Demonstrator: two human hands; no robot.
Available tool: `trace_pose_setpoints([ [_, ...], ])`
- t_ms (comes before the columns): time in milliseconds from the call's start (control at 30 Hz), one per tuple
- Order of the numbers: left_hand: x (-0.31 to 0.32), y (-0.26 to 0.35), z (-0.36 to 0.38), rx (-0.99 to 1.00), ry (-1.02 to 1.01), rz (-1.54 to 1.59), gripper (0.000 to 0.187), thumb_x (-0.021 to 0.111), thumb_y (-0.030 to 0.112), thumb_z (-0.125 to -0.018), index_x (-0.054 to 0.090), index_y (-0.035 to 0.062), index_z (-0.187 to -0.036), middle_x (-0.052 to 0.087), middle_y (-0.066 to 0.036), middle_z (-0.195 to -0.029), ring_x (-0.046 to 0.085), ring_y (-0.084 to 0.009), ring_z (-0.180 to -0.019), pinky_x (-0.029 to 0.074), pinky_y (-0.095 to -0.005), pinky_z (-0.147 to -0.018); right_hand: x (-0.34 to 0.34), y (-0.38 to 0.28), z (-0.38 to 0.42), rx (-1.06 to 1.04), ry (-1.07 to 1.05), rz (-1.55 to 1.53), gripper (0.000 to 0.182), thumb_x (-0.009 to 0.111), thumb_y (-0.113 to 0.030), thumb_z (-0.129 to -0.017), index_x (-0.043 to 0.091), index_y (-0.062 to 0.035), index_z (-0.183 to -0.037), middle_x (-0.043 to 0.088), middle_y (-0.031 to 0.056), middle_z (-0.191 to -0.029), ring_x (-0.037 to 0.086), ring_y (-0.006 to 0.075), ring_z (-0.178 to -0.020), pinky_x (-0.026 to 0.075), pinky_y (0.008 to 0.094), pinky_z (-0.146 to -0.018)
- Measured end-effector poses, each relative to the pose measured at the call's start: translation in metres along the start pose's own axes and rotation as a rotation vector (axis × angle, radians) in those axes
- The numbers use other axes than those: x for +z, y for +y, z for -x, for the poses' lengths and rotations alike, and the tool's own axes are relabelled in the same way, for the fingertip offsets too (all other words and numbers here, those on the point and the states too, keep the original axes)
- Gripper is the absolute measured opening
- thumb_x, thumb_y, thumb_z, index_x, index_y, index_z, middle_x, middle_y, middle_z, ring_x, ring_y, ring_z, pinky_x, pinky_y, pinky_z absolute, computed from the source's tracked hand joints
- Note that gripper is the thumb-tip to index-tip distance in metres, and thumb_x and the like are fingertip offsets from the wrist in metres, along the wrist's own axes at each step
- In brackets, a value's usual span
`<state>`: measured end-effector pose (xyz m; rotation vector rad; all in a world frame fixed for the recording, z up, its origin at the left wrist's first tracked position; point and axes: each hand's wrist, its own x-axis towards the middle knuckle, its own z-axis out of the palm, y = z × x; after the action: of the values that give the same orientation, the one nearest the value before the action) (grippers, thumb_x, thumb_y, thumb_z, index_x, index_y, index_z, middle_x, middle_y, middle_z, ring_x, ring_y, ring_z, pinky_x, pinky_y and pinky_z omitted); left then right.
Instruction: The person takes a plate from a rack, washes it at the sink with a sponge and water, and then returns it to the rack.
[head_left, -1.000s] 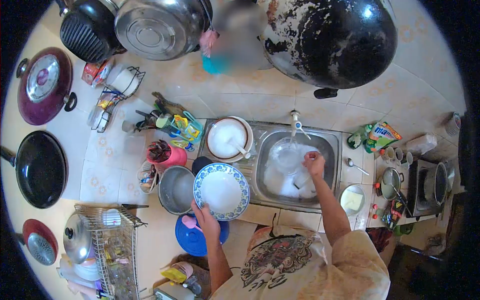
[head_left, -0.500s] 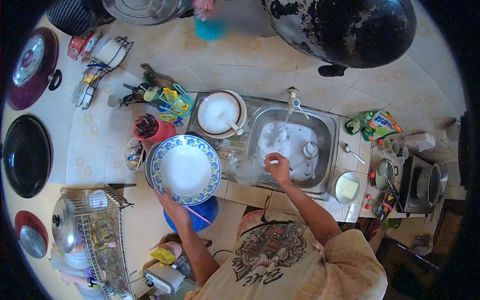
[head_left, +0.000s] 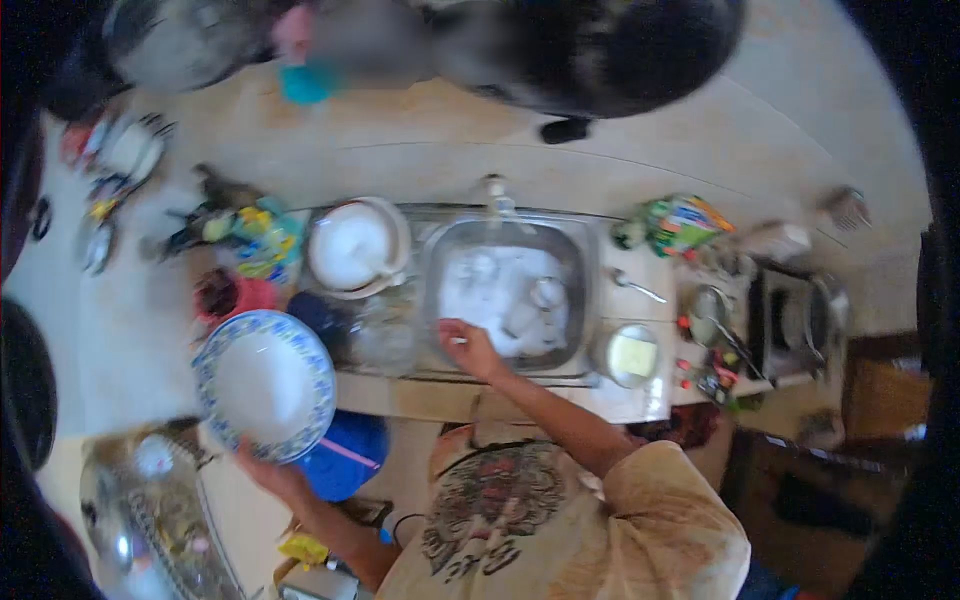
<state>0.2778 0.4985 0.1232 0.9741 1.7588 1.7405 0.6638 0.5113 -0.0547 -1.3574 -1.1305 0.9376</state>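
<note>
My left hand (head_left: 272, 468) grips the near edge of a deep white plate (head_left: 265, 385) with a blue floral rim. The plate is tilted, its inside towards me, left of the sink. Over the left front part of the steel sink (head_left: 590, 300) is my right hand (head_left: 468, 348), its fingers curled in. A small white spot shows at those fingers, too blurred to identify. Sudsy water (head_left: 490, 290) fills the basin, with a small round strainer or ladle (head_left: 547, 292) and other blurred dishes in it. The tap (head_left: 497, 198) stands behind the basin.
Stacked plates (head_left: 352, 248) with suds and a utensil sit on the drainboard, near blurred clear items (head_left: 385, 335). A red utensil holder (head_left: 255, 294) stands left. Right of the sink are a spoon (head_left: 640, 287), a pot (head_left: 632, 357) and a stove (head_left: 790, 320). A blue bucket (head_left: 350, 470) stands below.
The view has swung right, so the scene sits further left and is blurred. My left hand has carried the plate left and nearer me. My right hand stays over the sink, slightly further left.
</note>
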Motion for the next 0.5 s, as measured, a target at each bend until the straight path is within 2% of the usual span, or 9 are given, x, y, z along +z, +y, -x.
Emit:
trace_pose_setpoints([
  [67, 0.026, 0.042, 0.01, -0.255, 0.032, 0.352, 0.05, 0.049, 0.028, -0.101, 0.048, -0.0037, -0.14, 0.051, -0.019, -0.143, 0.052, -0.0328, -0.129, 0.041, -0.0482, -0.11, -0.041, -0.058, 0.024, 0.049, 0.007, 0.089, 0.028, 0.065, -0.01, -0.094, 0.066, 0.0011, -0.12, 0.075, 0.0124, -0.101, 0.073, 0.0193, -0.09, 0.059, 0.0329, -0.074],
  [100, 0.005, -0.002, -0.006, -0.141, -0.055, 0.243, 0.049, 0.05, 0.031, -0.101, 0.05, -0.0029, -0.137, 0.053, -0.02, -0.142, 0.053, -0.0328, -0.129, 0.042, -0.0481, -0.11, -0.063, -0.079, 0.039, 0.006, 0.105, 0.2, 0.027, 0.065, -0.01, -0.093, 0.067, -0.0007, -0.118, 0.074, 0.0125, -0.099, 0.073, 0.0204, -0.088, 0.059, 0.0332, -0.072],
  [200, 0.029, 0.016, 0.005, -0.301, -0.109, 0.392, 0.051, 0.05, 0.032, -0.101, 0.049, -0.0019, -0.139, 0.053, -0.02, -0.141, 0.053, -0.0329, -0.129, 0.042, -0.0478, -0.11, -0.146, -0.124, 0.085, -0.033, 0.426, 0.414, 0.016, 0.066, -0.008, -0.092, 0.068, -0.0047, -0.108, 0.073, 0.0116, -0.091, 0.073, 0.0228, -0.077, 0.057, 0.0334, -0.064],
  [267, 0.046, 0.017, 0.009, -0.28, -0.177, 0.353, 0.054, 0.051, 0.032, -0.1, 0.046, -0.0013, -0.143, 0.052, -0.02, -0.142, 0.053, -0.0333, -0.13, 0.042, -0.0486, -0.11, -0.188, -0.147, 0.107, 0.029, 0.569, 0.661, 0.013, 0.067, -0.008, -0.09, 0.066, -0.0044, -0.103, 0.07, 0.0133, -0.091, 0.071, 0.0254, -0.08, 0.056, 0.0372, -0.067],
  [333, 0.062, 0.022, 0.017, -0.376, -0.1, 0.511, 0.056, 0.052, 0.033, -0.1, 0.045, -0.0016, -0.143, 0.052, -0.019, -0.144, 0.053, -0.0338, -0.13, 0.042, -0.048, -0.11, -0.221, -0.152, 0.131, 0.041, 0.339, 1.18, 0.026, 0.073, -0.012, -0.085, 0.064, -0.0064, -0.108, 0.067, 0.0127, -0.103, 0.068, 0.0281, -0.099, 0.055, 0.0421, -0.08],
  [367, 0.064, 0.016, 0.012, -0.368, -0.146, 0.464, 0.057, 0.052, 0.033, -0.099, 0.045, -0.0014, -0.144, 0.051, -0.018, -0.145, 0.052, -0.0333, -0.13, 0.041, -0.0469, -0.111, -0.226, -0.154, 0.141, 0.137, 0.198, 1.248, 0.042, 0.078, -0.017, -0.078, 0.061, -0.0074, -0.116, 0.062, 0.0126, -0.116, 0.06, 0.031, -0.115, 0.049, 0.0478, -0.093],
  [400, 0.065, 0.019, 0.013, -0.361, -0.16, 0.468, 0.057, 0.052, 0.033, -0.099, 0.045, -0.0014, -0.144, 0.051, -0.018, -0.145, 0.052, -0.0333, -0.13, 0.041, -0.0469, -0.111, -0.227, -0.15, 0.147, 0.139, 0.215, 1.244, 0.042, 0.078, -0.017, -0.078, 0.061, -0.0074, -0.116, 0.062, 0.0126, -0.116, 0.06, 0.031, -0.115, 0.049, 0.0478, -0.093],
  [467, 0.07, 0.025, 0.016, -0.376, -0.259, 0.512, 0.059, 0.052, 0.032, -0.099, 0.042, -0.001, -0.147, 0.05, -0.018, -0.146, 0.052, -0.0327, -0.132, 0.039, -0.0458, -0.112, -0.225, -0.138, 0.151, 0.191, 0.111, 1.467, 0.059, 0.084, -0.022, -0.072, 0.057, -0.01, -0.123, 0.059, 0.0124, -0.119, 0.056, 0.0321, -0.118, 0.046, 0.0484, -0.097],
  [500, 0.071, 0.027, 0.016, -0.403, -0.272, 0.52, 0.061, 0.052, 0.031, -0.099, 0.04, 0.0002, -0.15, 0.049, -0.018, -0.147, 0.051, -0.032, -0.133, 0.038, -0.0455, -0.112, -0.225, -0.138, 0.147, 0.242, 0.076, 1.49, 0.061, 0.086, -0.026, -0.069, 0.059, -0.0086, -0.121, 0.06, 0.0122, -0.119, 0.055, 0.0312, -0.119, 0.045, 0.0471, -0.097],
])
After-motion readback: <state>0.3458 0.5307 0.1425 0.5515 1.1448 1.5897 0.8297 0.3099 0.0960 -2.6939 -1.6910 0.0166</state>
